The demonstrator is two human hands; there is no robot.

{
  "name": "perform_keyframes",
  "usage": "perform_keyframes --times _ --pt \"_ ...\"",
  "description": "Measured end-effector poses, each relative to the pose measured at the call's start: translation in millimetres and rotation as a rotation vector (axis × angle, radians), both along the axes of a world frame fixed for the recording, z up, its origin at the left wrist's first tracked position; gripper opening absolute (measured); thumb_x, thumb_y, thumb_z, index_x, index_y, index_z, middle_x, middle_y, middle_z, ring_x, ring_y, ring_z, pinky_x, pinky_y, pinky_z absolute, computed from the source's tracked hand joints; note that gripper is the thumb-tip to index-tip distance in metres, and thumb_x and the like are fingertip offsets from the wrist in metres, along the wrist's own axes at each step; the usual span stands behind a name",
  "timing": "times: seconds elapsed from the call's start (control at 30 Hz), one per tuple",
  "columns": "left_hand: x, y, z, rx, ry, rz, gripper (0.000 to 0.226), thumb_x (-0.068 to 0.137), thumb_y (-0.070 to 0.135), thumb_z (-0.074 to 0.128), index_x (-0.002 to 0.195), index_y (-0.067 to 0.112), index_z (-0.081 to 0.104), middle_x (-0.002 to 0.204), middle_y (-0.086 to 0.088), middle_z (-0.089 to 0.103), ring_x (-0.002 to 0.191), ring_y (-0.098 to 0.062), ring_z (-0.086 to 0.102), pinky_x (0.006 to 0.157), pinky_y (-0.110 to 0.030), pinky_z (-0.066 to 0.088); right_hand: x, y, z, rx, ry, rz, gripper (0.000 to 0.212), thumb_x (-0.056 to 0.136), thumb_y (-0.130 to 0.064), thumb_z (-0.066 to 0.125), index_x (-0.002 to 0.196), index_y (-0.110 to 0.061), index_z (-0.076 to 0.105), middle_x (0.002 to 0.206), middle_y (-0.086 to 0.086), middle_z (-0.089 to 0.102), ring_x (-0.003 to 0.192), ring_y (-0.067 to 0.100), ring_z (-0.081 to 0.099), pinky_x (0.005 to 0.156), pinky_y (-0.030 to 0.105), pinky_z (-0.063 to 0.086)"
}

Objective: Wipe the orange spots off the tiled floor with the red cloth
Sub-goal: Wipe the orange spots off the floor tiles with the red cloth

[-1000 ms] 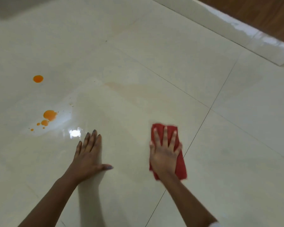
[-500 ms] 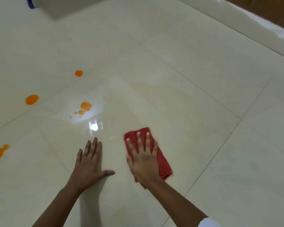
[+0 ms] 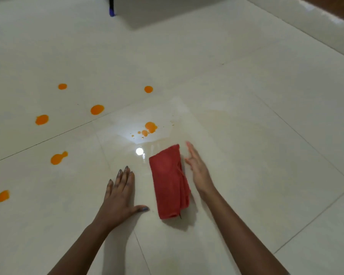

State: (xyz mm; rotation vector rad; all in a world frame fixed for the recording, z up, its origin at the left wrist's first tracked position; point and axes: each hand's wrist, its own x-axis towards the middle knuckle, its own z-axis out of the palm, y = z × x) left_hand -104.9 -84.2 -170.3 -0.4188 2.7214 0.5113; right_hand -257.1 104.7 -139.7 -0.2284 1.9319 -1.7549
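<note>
Right hand (image 3: 198, 169), fingers loose and holding nothing, sits just right of the red cloth (image 3: 169, 181), whose long axis runs near-to-far toward the nearest orange spots (image 3: 150, 128).

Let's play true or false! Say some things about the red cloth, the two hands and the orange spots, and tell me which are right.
The folded red cloth lies on the cream tiled floor between both hands. True.
The right hand presses on top of the cloth. False: it is beside the cloth's right edge, fingers straight.
The left hand lies flat on the tiles. True.
All orange spots are wiped away. False: many remain, such as the orange splash just beyond the cloth.
</note>
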Motion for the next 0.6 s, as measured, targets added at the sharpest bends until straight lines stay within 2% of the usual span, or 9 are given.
perform_keyframes --times 0.07,0.1,0.17,0.27,0.33,0.43,0.5,0.53,0.6 --pt "1 -7 1 -0.015 -0.02 0.021 0.135 0.044 0.1 0.009 0.143 0.013 -0.018 0.148 0.002 -0.03 0.136 -0.012 -0.03 0.108 -0.034 -0.017 -9 7 -7 0.303 0.155 -0.089 0.045 0.096 -0.019 0.039 0.14 -0.022 0.038 0.147 -0.002 0.035 0.136 0.012 0.026 0.11 0.026 0.019" --pt "0 -8 2 -0.018 -0.034 0.026 0.136 0.042 0.1 0.009 0.142 0.012 -0.019 0.148 0.001 -0.032 0.135 -0.013 -0.031 0.108 -0.033 -0.018 -9 5 -8 0.443 0.285 -0.057 0.045 0.095 -0.025 0.036 0.139 -0.023 0.04 0.147 0.0 0.036 0.135 0.015 0.026 0.109 0.028 0.018" --pt "-1 -9 5 -0.019 -0.063 0.017 0.137 0.04 0.1 0.007 0.141 0.012 -0.021 0.147 0.001 -0.034 0.134 -0.013 -0.032 0.107 -0.034 -0.019 3 -10 -8 0.62 0.52 0.145 0.056 0.088 -0.037 0.026 0.14 -0.023 0.039 0.15 0.005 0.032 0.138 0.02 0.021 0.111 0.033 0.013" --pt "-2 -11 8 -0.033 -0.084 0.001 0.136 0.037 0.1 0.003 0.139 0.012 -0.025 0.146 0.001 -0.035 0.134 -0.014 -0.033 0.107 -0.035 -0.018 24 -34 -19 0.828 0.71 0.469 0.078 0.078 -0.053 0.0 0.148 -0.025 0.02 0.157 0.01 0.009 0.144 0.026 -0.002 0.114 0.041 -0.004" --pt "-3 -17 10 -0.055 -0.091 -0.019 0.134 0.035 0.099 -0.002 0.134 0.013 -0.03 0.146 0.0 -0.035 0.135 -0.016 -0.032 0.107 -0.036 -0.018 33 -43 -32 0.967 0.793 0.622 0.081 0.075 -0.058 -0.008 0.149 -0.026 0.0 0.156 0.014 -0.009 0.141 0.033 -0.017 0.11 0.045 -0.015" --pt "-10 -25 11 -0.073 -0.113 -0.079 0.137 0.031 0.099 -0.005 0.135 0.013 -0.03 0.145 -0.002 -0.038 0.134 -0.017 -0.034 0.111 -0.04 -0.016 29 -43 -42 1.027 0.889 0.702 0.075 0.079 -0.06 -0.006 0.145 -0.024 -0.01 0.155 0.018 -0.013 0.137 0.036 -0.024 0.105 0.046 -0.021" --pt "-19 -35 14 -0.106 -0.106 -0.143 0.139 0.033 0.099 0.001 0.139 0.013 -0.026 0.146 -0.003 -0.037 0.132 -0.015 -0.035 0.113 -0.042 -0.015 17 -43 -43 1.005 0.961 0.818 0.072 0.081 -0.06 -0.002 0.142 -0.025 -0.014 0.155 0.017 -0.013 0.135 0.034 -0.027 0.106 0.046 -0.021" --pt "-24 -40 17 -0.126 -0.104 -0.168 0.138 0.036 0.098 0.008 0.14 0.013 -0.025 0.147 -0.003 -0.036 0.132 -0.013 -0.036 0.112 -0.041 -0.017 11 -42 -44 0.976 1.036 0.878 0.07 0.083 -0.06 0.002 0.143 -0.026 -0.012 0.155 0.018 -0.009 0.137 0.035 -0.022 0.107 0.048 -0.017" --pt "-34 -58 20 -0.169 -0.092 -0.168 0.135 0.047 0.093 0.028 0.14 0.012 -0.025 0.147 -0.003 -0.035 0.132 -0.015 -0.036 0.109 -0.039 -0.019 1 -46 -42 0.927 1.176 0.969 0.067 0.089 -0.056 0.019 0.147 -0.028 0.005 0.154 0.019 0.009 0.14 0.039 -0.002 0.108 0.054 -0.002"
